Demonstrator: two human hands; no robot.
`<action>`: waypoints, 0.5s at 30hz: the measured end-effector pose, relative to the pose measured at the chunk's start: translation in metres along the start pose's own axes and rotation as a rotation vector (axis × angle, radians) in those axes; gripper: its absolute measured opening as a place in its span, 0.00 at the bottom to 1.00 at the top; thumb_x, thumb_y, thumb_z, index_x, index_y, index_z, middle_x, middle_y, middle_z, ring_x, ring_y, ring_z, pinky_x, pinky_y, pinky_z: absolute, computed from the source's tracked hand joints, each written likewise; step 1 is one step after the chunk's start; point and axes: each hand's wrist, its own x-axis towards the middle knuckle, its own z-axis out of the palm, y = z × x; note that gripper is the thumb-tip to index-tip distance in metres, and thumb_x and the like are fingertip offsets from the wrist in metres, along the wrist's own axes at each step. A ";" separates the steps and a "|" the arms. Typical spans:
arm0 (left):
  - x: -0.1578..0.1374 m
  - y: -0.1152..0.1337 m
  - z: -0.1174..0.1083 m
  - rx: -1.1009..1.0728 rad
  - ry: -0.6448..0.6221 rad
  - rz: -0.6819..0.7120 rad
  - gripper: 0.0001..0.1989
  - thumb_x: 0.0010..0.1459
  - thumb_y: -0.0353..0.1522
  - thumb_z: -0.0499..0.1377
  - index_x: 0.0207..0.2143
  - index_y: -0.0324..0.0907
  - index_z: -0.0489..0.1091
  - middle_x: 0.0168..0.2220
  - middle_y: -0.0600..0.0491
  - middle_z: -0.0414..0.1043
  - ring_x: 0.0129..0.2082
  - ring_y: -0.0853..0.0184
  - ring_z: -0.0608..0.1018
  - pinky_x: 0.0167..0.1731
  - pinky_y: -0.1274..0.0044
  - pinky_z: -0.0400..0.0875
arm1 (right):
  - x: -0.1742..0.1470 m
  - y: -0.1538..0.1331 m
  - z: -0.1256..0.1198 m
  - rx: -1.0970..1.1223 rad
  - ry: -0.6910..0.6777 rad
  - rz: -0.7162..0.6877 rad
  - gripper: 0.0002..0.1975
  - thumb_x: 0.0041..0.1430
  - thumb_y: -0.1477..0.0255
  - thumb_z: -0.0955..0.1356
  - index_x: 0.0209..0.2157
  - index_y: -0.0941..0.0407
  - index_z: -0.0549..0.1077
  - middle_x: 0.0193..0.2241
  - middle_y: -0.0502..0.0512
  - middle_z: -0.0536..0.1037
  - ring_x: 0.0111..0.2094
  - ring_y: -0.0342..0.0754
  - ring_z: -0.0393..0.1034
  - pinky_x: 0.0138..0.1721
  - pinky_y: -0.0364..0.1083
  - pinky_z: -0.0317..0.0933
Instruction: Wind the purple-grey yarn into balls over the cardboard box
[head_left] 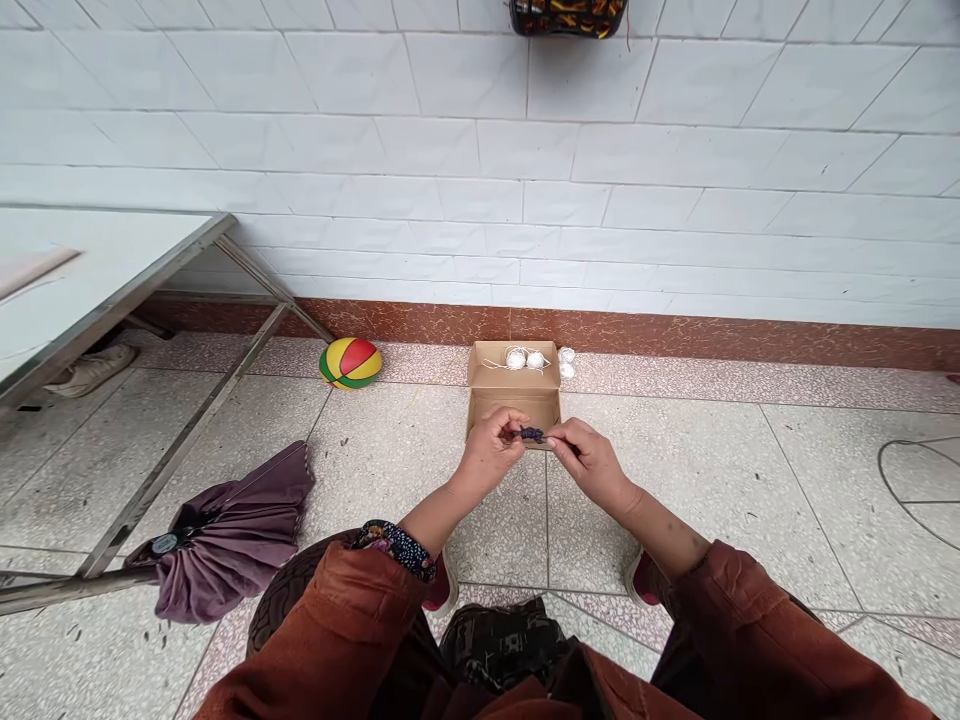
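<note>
A small dark purple bundle that looks like wound cord is stretched between my two hands, above the front of an open cardboard box. My left hand pinches its left end. On the other side, the thumb and forefinger of my right hand are closed on a thin end at the right. Two white balls of string with loose ends lie in the far part of the box. More white balls sit on the floor just outside its right side. My hands hide part of the box's near half.
A metal-framed table stands at left, with a shoe beneath it. A folded purple umbrella and a colourful ball lie on the floor. A wire frame is at right. A dark basket shows against the tiled wall.
</note>
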 end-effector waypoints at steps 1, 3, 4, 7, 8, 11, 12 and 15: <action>-0.001 0.001 0.000 0.021 -0.033 0.024 0.15 0.44 0.21 0.58 0.35 0.43 0.74 0.30 0.56 0.65 0.31 0.71 0.70 0.33 0.79 0.66 | 0.002 0.001 -0.002 0.002 0.026 0.014 0.11 0.68 0.66 0.63 0.37 0.53 0.75 0.31 0.55 0.75 0.34 0.49 0.71 0.36 0.46 0.65; -0.003 0.005 0.001 0.015 -0.115 0.045 0.17 0.44 0.21 0.57 0.37 0.42 0.74 0.30 0.56 0.66 0.32 0.70 0.70 0.34 0.78 0.66 | 0.006 0.005 -0.003 0.018 0.065 0.042 0.11 0.68 0.65 0.63 0.36 0.53 0.75 0.30 0.55 0.75 0.34 0.49 0.70 0.36 0.46 0.65; -0.004 0.008 0.001 -0.014 -0.159 0.038 0.17 0.45 0.21 0.57 0.38 0.42 0.74 0.31 0.56 0.66 0.32 0.70 0.70 0.34 0.78 0.66 | 0.006 0.008 -0.002 0.030 0.074 0.054 0.11 0.68 0.66 0.64 0.35 0.53 0.75 0.30 0.54 0.75 0.33 0.49 0.70 0.36 0.46 0.65; -0.007 0.013 0.002 -0.197 -0.267 -0.045 0.16 0.47 0.23 0.58 0.40 0.41 0.73 0.30 0.56 0.65 0.30 0.72 0.70 0.34 0.78 0.66 | 0.005 0.016 0.006 0.085 0.048 0.082 0.11 0.67 0.66 0.64 0.33 0.53 0.75 0.29 0.53 0.76 0.33 0.48 0.71 0.37 0.46 0.66; -0.007 0.014 0.002 -0.268 -0.282 -0.083 0.15 0.48 0.24 0.59 0.40 0.41 0.73 0.29 0.57 0.65 0.30 0.72 0.70 0.34 0.78 0.66 | 0.004 0.018 0.010 0.103 0.022 0.088 0.11 0.67 0.66 0.64 0.33 0.53 0.75 0.30 0.53 0.76 0.34 0.48 0.72 0.37 0.46 0.66; -0.006 0.012 0.003 -0.392 -0.232 -0.153 0.12 0.50 0.28 0.62 0.39 0.40 0.73 0.29 0.56 0.67 0.30 0.72 0.72 0.34 0.78 0.67 | -0.002 0.019 0.020 0.128 -0.047 0.087 0.10 0.67 0.66 0.64 0.37 0.53 0.76 0.34 0.54 0.79 0.37 0.49 0.74 0.40 0.47 0.67; -0.006 0.011 0.003 -0.402 -0.197 -0.162 0.10 0.50 0.29 0.62 0.37 0.40 0.73 0.30 0.55 0.69 0.31 0.71 0.73 0.35 0.77 0.68 | -0.004 0.018 0.022 0.125 -0.060 0.082 0.10 0.67 0.66 0.64 0.38 0.54 0.77 0.36 0.55 0.79 0.38 0.49 0.74 0.41 0.48 0.68; -0.003 0.006 0.002 -0.373 -0.093 -0.165 0.06 0.49 0.29 0.63 0.33 0.40 0.74 0.33 0.53 0.73 0.34 0.69 0.75 0.39 0.75 0.70 | -0.006 0.012 0.023 0.119 -0.089 0.087 0.11 0.67 0.66 0.64 0.42 0.54 0.76 0.37 0.55 0.80 0.39 0.50 0.74 0.42 0.48 0.67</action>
